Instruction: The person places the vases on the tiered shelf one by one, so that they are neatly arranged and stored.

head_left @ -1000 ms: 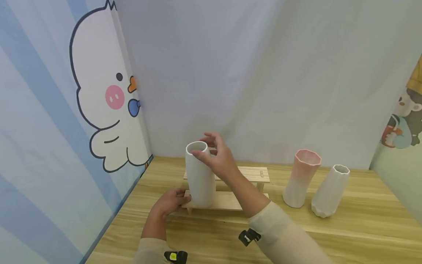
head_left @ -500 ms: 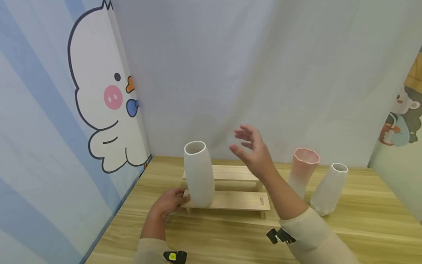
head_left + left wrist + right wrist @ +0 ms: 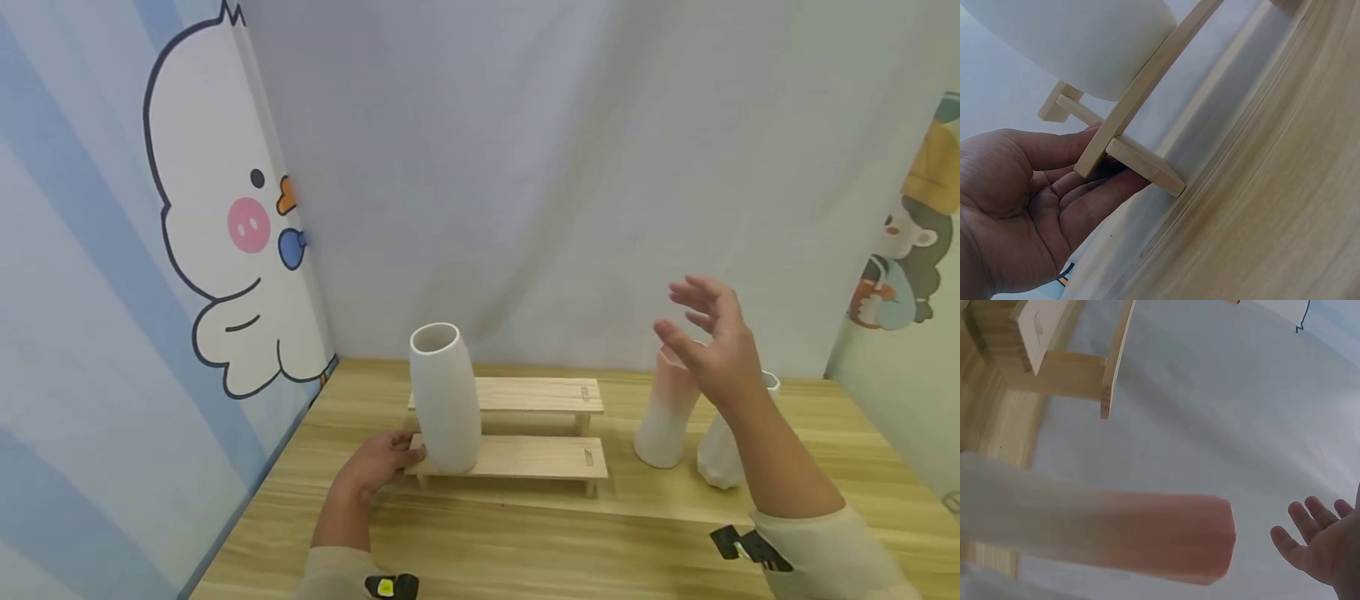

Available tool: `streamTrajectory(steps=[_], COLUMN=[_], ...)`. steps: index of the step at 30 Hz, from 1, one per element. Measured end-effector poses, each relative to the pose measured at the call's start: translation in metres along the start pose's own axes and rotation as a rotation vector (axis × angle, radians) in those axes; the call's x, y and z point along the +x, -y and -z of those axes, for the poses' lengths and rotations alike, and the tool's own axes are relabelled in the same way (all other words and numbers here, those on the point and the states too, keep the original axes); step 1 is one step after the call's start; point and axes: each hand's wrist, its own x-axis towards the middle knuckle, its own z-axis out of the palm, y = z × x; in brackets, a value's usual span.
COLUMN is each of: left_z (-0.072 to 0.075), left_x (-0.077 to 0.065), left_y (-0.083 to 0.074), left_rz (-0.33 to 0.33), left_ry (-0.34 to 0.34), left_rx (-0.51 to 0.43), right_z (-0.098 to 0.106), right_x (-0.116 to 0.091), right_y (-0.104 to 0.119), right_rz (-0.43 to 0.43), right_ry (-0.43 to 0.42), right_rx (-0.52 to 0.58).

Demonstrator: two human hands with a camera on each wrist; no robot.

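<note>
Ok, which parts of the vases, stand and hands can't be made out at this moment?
- Pink-and-white vase: head view, part of its rim is behind the right hand.
- Small white vase: head view, largely hidden by the right hand and forearm.
- Left hand: left wrist view, some fingertips are behind the wooden stand.
- Tall white vase: left wrist view, top cut off by the frame edge.

no text is legible, only small marks on the wooden stand
</note>
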Motion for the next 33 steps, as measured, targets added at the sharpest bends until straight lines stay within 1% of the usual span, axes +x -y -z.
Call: streamTrajectory(steps=[6,9,14,18,25,33], left_z=[0.0,-0.001,-0.001,-0.001,-0.001,-0.002], left_x=[0.001,0.0,0.0,-0.001,-0.003,-0.004], left_y=[0.001,0.001,0.001,-0.001,-0.002,-0.004], left_rz=[-0.005,-0.005,0.006,0.012,0.011,0.008], left_ry=[0.009,0.011,0.004,0.002,0.006,0.009], left_rx=[-0.023,-0.035,-0.017,-0.013,-0.016,-0.02], right_z=[0.027,0.037,0.049,0.056,0.067,0.07], right_x=[-0.008,-0.012,-0.016,-0.019,-0.028,-0.036], right_y=[-0.017,-0.023,-0.033,-0.043,-0.061,-0.077], right_rz=[-0.058,-0.098,-0.151,-0.176,-0.205,-0.237], right_ry=[-0.034,-0.04,-0.056,-0.071,-0.084,-0.072], right_rx=[-0.064,-0.088,-0.11,-0.106,-0.133,-0.126])
